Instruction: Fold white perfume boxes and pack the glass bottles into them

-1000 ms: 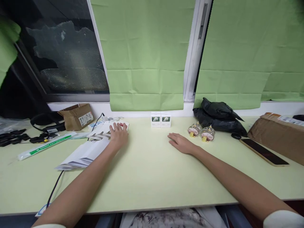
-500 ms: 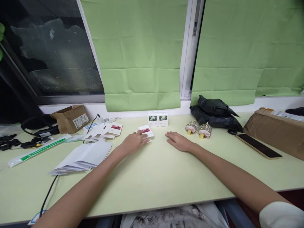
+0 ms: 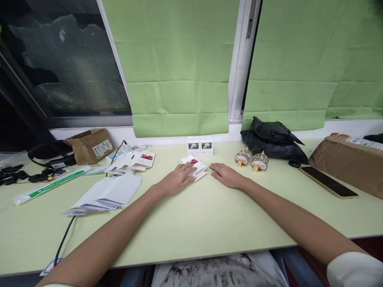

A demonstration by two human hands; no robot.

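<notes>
My left hand (image 3: 176, 181) lies on a flat, unfolded white carton with a pink picture (image 3: 194, 166) in the middle of the pale green table (image 3: 191, 223); its fingers press on the carton's near edge. My right hand (image 3: 226, 175) rests palm down on the table just right of that carton, fingers stretched out. Behind them two small white boxes (image 3: 200, 146) stand side by side against the wall. More flat cartons (image 3: 134, 161) lie in a stack to the left, beside a fan of white sheets (image 3: 106, 193).
Two small glass jars (image 3: 251, 159) and a black bag (image 3: 273, 139) are at the right back. A phone (image 3: 327, 181) and a brown parcel (image 3: 350, 161) lie far right. A cardboard box (image 3: 89, 146), black cable (image 3: 64, 239) and long wrapped strip (image 3: 49, 187) sit at left.
My left hand drew one flat carton from the stack at left across to the table's middle, beside my right hand. My right hand stayed nearly still.
</notes>
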